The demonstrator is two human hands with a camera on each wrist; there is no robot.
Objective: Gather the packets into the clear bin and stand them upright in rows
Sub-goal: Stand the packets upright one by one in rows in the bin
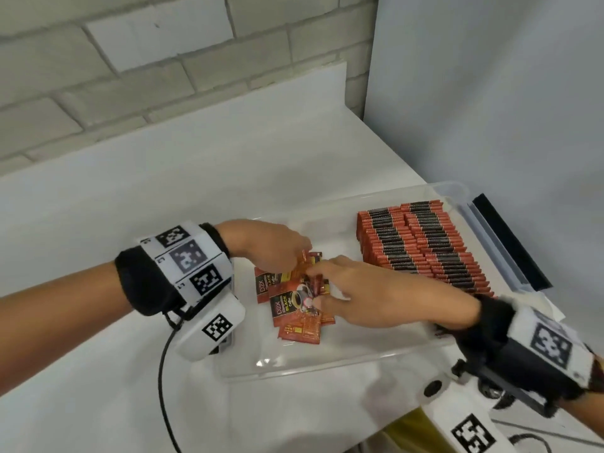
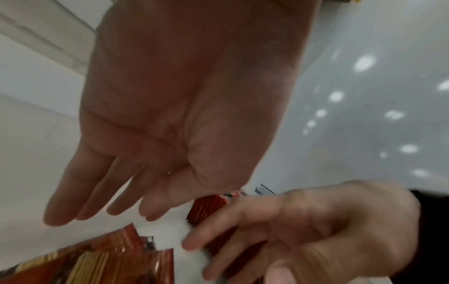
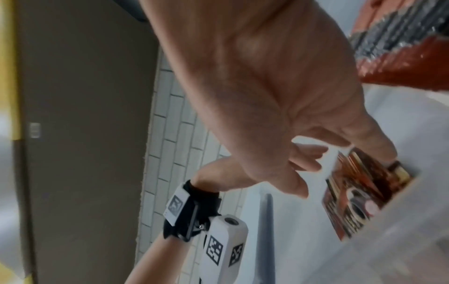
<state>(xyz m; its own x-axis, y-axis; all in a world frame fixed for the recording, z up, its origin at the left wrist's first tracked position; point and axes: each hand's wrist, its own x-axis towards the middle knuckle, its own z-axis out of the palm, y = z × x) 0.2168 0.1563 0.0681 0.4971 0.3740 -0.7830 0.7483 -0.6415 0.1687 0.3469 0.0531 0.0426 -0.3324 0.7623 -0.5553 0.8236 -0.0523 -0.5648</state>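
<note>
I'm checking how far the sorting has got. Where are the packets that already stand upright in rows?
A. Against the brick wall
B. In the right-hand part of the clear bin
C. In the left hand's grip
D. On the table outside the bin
B: the upright rows fill the right-hand part of the clear bin, while a loose pile of packets lies flat toward the bin's left under both hands.

1. "D2X" and "BLACK Coffee" are printed on the front packet [image 1: 289, 310] of the loose pile lying in the bin [image 1: 327, 364].
2. "D2X" is read again on the packet behind it [image 1: 262, 287].
3. Square coded markers are carried on the left wrist band [image 1: 186, 256]; no words are legible there.
</note>
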